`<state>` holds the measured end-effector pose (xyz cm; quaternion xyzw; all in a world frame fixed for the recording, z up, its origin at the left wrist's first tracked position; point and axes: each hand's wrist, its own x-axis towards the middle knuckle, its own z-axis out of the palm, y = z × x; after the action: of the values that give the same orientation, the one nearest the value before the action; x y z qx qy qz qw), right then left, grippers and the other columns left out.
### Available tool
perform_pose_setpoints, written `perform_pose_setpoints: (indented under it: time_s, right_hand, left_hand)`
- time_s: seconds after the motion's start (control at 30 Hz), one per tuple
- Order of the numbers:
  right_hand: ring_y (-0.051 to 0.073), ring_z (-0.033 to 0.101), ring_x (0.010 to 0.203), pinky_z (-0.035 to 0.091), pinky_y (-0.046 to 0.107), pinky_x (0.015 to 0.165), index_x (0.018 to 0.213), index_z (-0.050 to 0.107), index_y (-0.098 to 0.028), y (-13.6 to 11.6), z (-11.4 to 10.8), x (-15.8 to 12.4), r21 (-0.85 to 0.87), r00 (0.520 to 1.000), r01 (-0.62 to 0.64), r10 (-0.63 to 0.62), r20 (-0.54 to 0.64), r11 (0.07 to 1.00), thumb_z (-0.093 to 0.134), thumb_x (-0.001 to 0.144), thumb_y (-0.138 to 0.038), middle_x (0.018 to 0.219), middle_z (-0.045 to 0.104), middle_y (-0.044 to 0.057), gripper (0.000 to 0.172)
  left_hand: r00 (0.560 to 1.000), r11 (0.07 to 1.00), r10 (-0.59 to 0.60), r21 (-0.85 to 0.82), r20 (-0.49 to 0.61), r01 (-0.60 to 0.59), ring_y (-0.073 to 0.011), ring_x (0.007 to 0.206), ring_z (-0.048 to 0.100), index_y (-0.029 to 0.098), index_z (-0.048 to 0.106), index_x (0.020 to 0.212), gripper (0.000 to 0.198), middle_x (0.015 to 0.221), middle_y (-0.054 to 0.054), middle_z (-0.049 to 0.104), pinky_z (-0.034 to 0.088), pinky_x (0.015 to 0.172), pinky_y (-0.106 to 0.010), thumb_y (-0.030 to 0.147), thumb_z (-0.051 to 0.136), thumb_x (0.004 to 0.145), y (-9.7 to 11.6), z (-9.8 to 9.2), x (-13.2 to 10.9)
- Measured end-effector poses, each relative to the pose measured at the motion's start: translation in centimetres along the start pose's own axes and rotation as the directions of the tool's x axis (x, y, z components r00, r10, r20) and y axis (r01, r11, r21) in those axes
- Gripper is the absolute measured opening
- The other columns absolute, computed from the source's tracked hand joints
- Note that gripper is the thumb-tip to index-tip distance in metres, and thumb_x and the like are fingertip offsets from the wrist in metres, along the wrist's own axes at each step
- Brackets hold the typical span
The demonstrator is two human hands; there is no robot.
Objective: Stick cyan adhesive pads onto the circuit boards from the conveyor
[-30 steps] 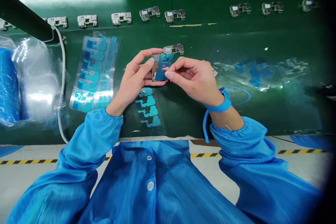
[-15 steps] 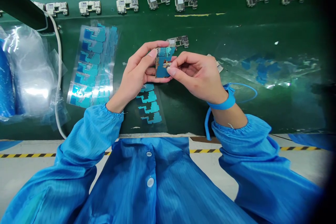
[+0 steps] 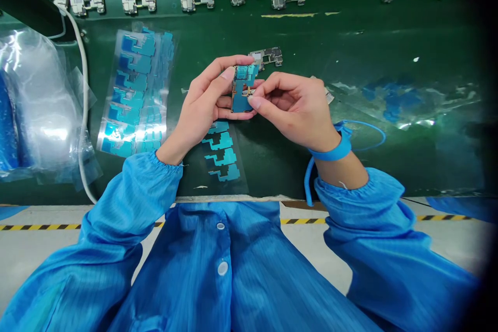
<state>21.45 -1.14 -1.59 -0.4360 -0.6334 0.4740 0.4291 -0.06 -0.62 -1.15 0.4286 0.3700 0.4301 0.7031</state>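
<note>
My left hand (image 3: 208,96) holds a small circuit board (image 3: 241,104) upright between thumb and fingers. Blue film covers much of the board's face. Thumb and forefinger of my right hand (image 3: 293,106) are pinched together at the board's right edge, by its notch; whatever lies between these fingertips is too small to make out. Just behind the held board, another circuit board (image 3: 272,56) lies on the green bench. Below my left hand is a clear sheet with several blue film pieces (image 3: 223,157). A blue wrist strap (image 3: 334,149) circles my right wrist.
Several circuit boards (image 3: 139,1) lie in a row along the back. A larger sheet of blue film pieces (image 3: 130,101) is at the left, beside a white cable (image 3: 84,114) and clear plastic bags (image 3: 46,98). More clear film (image 3: 424,109) lies at the right.
My view has shifted slightly, so the boards at the back appear higher and farther right. My fingers keep nearly the same grip, the right fingertips still at the board's edge.
</note>
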Motion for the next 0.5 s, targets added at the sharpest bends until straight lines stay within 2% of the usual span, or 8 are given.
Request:
perform_pose_setpoints:
  time_s: [0.3, 0.5]
  right_hand:
    - [0.03, 0.082, 0.112, 0.073, 0.041, 0.086, 0.087, 0.077, -0.024, -0.14, -0.12, -0.05, -0.006, 1.0, 0.007, -0.007, 0.012, 1.0, 0.091, 0.097, -0.048, 0.088, 0.074, 0.006, 0.029]
    - [0.031, 0.082, 0.115, 0.074, 0.042, 0.088, 0.087, 0.076, -0.024, -0.18, -0.05, -0.03, -0.018, 1.0, -0.002, 0.002, 0.001, 1.0, 0.092, 0.095, -0.05, 0.089, 0.075, 0.005, 0.032]
  left_hand:
    - [1.0, 0.999, 0.006, -0.032, 0.016, -0.005, -0.0319, 0.107, 0.089, 0.026, 0.074, 0.137, 0.042, 0.124, -0.009, 0.088, 0.079, 0.083, -0.042, 0.054, 0.071, 0.107, 0.14, 0.1, -0.03]
    - [1.0, 0.999, 0.006, -0.047, 0.026, -0.005, -0.0315, 0.108, 0.089, 0.026, 0.075, 0.135, 0.037, 0.123, -0.008, 0.088, 0.079, 0.084, -0.042, 0.052, 0.069, 0.109, 0.29, 0.12, -0.07]
